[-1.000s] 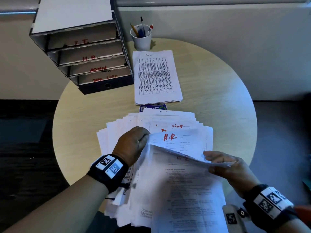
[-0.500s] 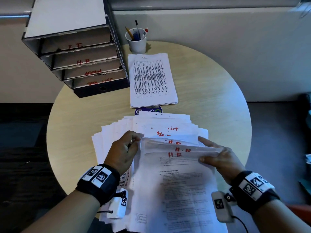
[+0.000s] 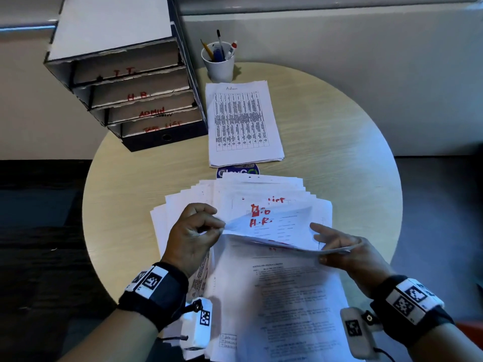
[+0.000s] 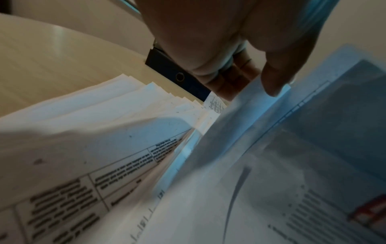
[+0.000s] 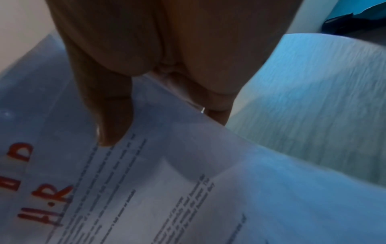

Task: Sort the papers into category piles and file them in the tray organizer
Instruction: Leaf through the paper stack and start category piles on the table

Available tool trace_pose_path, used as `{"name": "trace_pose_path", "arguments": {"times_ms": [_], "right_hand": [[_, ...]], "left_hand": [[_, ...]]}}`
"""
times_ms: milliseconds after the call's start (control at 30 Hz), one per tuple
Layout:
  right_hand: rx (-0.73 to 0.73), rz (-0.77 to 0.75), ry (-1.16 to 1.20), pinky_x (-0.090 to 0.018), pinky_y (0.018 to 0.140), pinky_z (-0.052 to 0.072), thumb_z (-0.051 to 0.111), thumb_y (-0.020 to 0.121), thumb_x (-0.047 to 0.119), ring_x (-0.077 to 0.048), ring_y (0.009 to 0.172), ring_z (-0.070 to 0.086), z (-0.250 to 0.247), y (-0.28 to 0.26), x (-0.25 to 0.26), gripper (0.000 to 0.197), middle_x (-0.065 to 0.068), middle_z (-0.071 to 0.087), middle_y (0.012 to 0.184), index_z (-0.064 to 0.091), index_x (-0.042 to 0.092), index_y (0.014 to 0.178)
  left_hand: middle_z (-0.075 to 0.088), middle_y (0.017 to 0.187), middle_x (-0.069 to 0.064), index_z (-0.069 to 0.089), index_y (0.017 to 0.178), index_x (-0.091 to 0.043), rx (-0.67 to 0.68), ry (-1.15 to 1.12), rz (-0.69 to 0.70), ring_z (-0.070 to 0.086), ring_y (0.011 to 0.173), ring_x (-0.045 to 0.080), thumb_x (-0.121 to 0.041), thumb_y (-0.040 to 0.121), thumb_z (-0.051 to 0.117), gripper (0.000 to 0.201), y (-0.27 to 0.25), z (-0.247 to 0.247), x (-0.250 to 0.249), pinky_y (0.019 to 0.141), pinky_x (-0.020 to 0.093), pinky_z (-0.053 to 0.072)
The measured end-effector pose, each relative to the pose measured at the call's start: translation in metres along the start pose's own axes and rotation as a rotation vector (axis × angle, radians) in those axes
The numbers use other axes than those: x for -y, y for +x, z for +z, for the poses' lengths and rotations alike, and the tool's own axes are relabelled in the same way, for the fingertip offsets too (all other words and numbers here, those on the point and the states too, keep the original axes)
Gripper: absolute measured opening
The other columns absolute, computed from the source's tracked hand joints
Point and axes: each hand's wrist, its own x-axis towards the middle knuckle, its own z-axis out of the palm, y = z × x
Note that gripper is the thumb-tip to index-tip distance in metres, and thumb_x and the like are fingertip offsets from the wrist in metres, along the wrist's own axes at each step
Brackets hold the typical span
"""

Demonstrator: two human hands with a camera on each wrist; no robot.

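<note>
Round table [image 3: 339, 142]; both hands' fingers [image 3: 209, 228] pinching red-marked "H.R." sheets [image 3: 271, 226]; trays [image 3: 136, 95] labelled I.T., H.R., ADMIN.

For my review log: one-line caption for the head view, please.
Both hands, left hand and right hand, lift an H.R. sheet from the fanned paper stack near the labelled tray organizer.

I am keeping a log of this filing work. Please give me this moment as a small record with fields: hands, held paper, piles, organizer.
left hand: pinches the left edge of the lifted sheet
right hand: grips the right edge of the same sheet
lifted sheet: marked "H.R." in red, raised off the fanned pile
fanned pile: unsorted, spread near the person
Admin pile: apart, beside the organizer
tray organizer: four trays: I.T., H.R., ADMIN; the lowest label is unclear
pen cup: behind the Admin pile
</note>
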Motion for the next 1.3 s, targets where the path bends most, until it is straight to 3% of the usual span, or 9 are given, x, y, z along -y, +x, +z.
{"name": "trace_pose_path", "arguments": {"times_ms": [233,300,433,600,833,933,1033,1200,1300], "right_hand": [[0.003,-0.021,-0.043,-0.038,0.091,0.05,0.081,0.06,-0.009,-0.01,0.116,0.062,0.003,0.011,0.005,0.022,0.012,0.067,0.125,0.067,0.007,0.056],[-0.009,-0.003,-0.066,-0.032,0.088,0.053,0.08,0.061,-0.006,-0.006,0.11,0.064,0.006,0.015,0.01,0.017,0.01,0.069,0.121,0.072,0.006,0.07],[-0.05,0.002,-0.104,-0.021,0.078,0.053,0.076,0.071,-0.011,-0.009,0.093,0.069,0.016,0.018,0.019,0.049,0.004,0.072,0.106,0.075,0.025,0.105],[-0.065,-0.022,-0.172,-0.038,0.068,0.049,0.077,0.07,-0.009,-0.024,0.071,0.065,0.019,0.012,0.017,0.017,-0.019,0.071,0.079,0.074,0.008,0.071],[-0.05,-0.117,-0.284,-0.024,0.089,0.049,0.081,0.067,-0.008,0.003,0.112,0.06,0.017,0.011,0.003,0.029,0.02,0.059,0.128,0.074,0.019,0.059],[-0.053,-0.092,-0.331,-0.022,0.087,0.047,0.081,0.069,-0.003,0.004,0.105,0.061,0.021,0.027,0.005,0.028,0.019,0.062,0.122,0.074,0.024,0.066],[-0.07,-0.039,-0.327,-0.013,0.073,0.048,0.08,0.073,0.003,-0.003,0.083,0.066,0.026,0.038,0.012,0.047,0.012,0.071,0.097,0.066,0.037,0.102],[-0.081,0.056,-0.325,-0.036,0.079,0.056,0.082,0.073,0.008,-0.025,0.088,0.072,0.031,0.047,0.017,0.019,0.0,0.075,0.086,0.072,0.02,0.084],[-0.135,0.075,-0.179,-0.058,0.081,0.055,0.081,0.069,0.008,-0.041,0.088,0.07,0.025,0.037,0.01,0.021,-0.015,0.076,0.089,0.074,0.011,0.089]], "left_hand": [[0.076,0.102,0.002,0.069,0.072,-0.01,0.123,-0.222,-0.144,0.069,0.098,0.011,0.021,0.081,0.063,0.033,-0.01,0.0,-0.01,0.085,0.021,0.052],[0.077,0.102,0.003,0.064,0.076,-0.006,0.158,-0.204,-0.17,0.069,0.1,0.011,0.02,0.083,0.06,0.027,-0.011,-0.001,-0.01,0.085,0.02,0.053],[0.077,0.102,0.005,0.061,0.078,-0.004,0.188,-0.227,-0.212,0.071,0.099,0.015,0.017,0.084,0.061,0.022,-0.011,-0.002,-0.01,0.082,0.02,0.052],[0.076,0.1,0.003,0.056,0.082,-0.005,0.161,-0.304,-0.288,0.067,0.11,0.017,0.004,0.08,0.066,0.014,-0.01,0.0,-0.002,0.086,0.021,0.051],[0.074,0.109,0.011,0.054,0.079,-0.004,0.173,-0.263,-0.346,0.067,0.11,0.016,0.018,0.086,0.056,0.024,-0.005,0.005,0.004,0.084,0.022,0.051],[0.074,0.11,0.01,0.052,0.077,-0.004,0.191,-0.305,-0.351,0.068,0.11,0.017,0.011,0.082,0.062,0.019,-0.006,0.006,0.006,0.082,0.021,0.052],[0.072,0.115,0.013,0.055,0.075,-0.01,0.206,-0.366,-0.415,0.067,0.11,0.027,0.011,0.082,0.062,0.024,-0.005,0.003,0.011,0.085,0.033,0.05],[0.062,0.1,0.024,0.058,0.094,-0.017,0.231,-0.334,-0.548,0.061,0.088,0.034,-0.022,0.064,0.079,0.037,0.0,0.006,0.02,0.076,0.04,0.045],[0.064,0.092,0.014,0.055,0.117,-0.01,0.183,-0.273,-0.586,0.067,0.07,0.018,-0.01,0.079,0.075,0.044,0.008,0.016,0.009,0.059,0.029,0.052]]}}
